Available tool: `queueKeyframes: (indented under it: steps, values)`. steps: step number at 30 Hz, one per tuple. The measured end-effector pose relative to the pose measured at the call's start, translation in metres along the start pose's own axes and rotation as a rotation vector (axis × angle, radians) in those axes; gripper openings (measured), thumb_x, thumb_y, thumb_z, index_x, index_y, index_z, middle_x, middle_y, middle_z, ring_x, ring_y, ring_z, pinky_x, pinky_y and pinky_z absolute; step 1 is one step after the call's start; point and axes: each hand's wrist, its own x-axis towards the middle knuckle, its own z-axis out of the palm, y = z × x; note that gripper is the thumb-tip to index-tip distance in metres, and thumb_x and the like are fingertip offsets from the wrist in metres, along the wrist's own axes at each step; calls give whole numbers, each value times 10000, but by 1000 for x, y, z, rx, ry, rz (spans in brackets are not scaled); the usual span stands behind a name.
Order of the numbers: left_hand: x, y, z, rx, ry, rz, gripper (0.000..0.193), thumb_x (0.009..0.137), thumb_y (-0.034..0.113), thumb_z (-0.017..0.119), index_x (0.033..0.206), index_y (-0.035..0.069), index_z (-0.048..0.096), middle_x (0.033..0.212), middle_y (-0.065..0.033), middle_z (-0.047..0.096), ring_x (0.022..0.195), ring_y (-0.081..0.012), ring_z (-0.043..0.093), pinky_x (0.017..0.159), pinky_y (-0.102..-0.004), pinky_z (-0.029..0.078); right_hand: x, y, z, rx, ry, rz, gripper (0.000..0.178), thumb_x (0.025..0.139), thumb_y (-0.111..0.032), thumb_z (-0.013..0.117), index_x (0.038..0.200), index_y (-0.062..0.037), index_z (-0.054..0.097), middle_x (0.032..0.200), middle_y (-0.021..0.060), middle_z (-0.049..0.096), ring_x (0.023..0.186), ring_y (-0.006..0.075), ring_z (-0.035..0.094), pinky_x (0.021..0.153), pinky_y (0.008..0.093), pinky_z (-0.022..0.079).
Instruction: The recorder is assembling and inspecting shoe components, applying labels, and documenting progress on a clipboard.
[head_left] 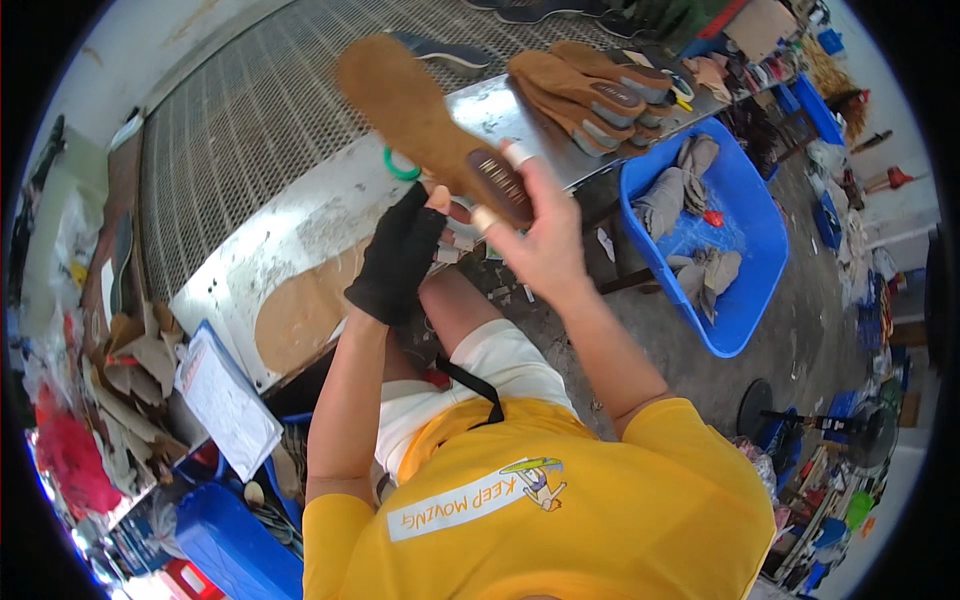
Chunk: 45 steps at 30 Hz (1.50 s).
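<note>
A brown insole (405,105) with a dark label at its heel is held tilted above the bench. My right hand (545,225), its thumb and a fingertip wrapped in pale tape, grips the heel end from the right. My left hand (395,250), in a black fingerless glove, is closed at the insole's lower left edge, thumb against it and fingers curled below. Part of its grip is hidden. On the metal bench (235,240) lie a tan sole-shaped sheet (310,305) and a green tape roll (402,164). Farther right is a pile of similar insoles (590,95).
A wire-mesh surface (240,140) runs behind the bench, with dark soles (445,50) on it. To the right a blue bin (745,270) holds grey cloth-like pieces. A clipboard with papers (230,400) leans at the left, above another blue bin (235,540). A fan (865,435) stands at the lower right.
</note>
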Motion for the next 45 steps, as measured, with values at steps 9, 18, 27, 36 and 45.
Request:
queueKeyframes:
  steps: [9,18,27,36,45]
  values:
    - [103,-26,69,195,-93,160,353,801,232,689,1076,36,586,946,-70,632,770,-121,607,650,-259,495,126,70,-155,-678,171,-235,528,671,-274,706,1106,-15,560,978,157,603,956,313,522,835,400,426]
    - [169,-24,117,501,-34,273,650,795,434,649,1310,87,456,1179,-136,576,927,-219,602,822,-345,466,123,89,-203,-731,265,-316,432,797,-297,674,1136,-42,597,1134,89,586,1112,240,480,898,366,400]
    - [213,-37,143,-119,-14,-109,762,845,507,580,1446,209,218,1298,-99,459,957,-161,520,725,-305,483,104,267,-244,650,189,665,485,936,-478,432,1249,-120,527,1209,58,557,1073,167,523,914,355,421]
    - [228,-19,126,-240,-54,-123,706,840,472,595,1426,293,245,957,49,486,562,-58,355,524,-230,377,112,231,-169,836,128,695,456,967,-399,377,1287,-85,460,1288,61,511,1163,195,501,974,363,404]
    - [173,-28,91,-187,-19,-57,732,846,428,617,1440,222,241,820,17,466,603,-52,392,528,-224,373,72,202,-135,847,55,672,425,968,-360,399,1265,-65,472,1265,65,527,1167,194,496,1000,359,373]
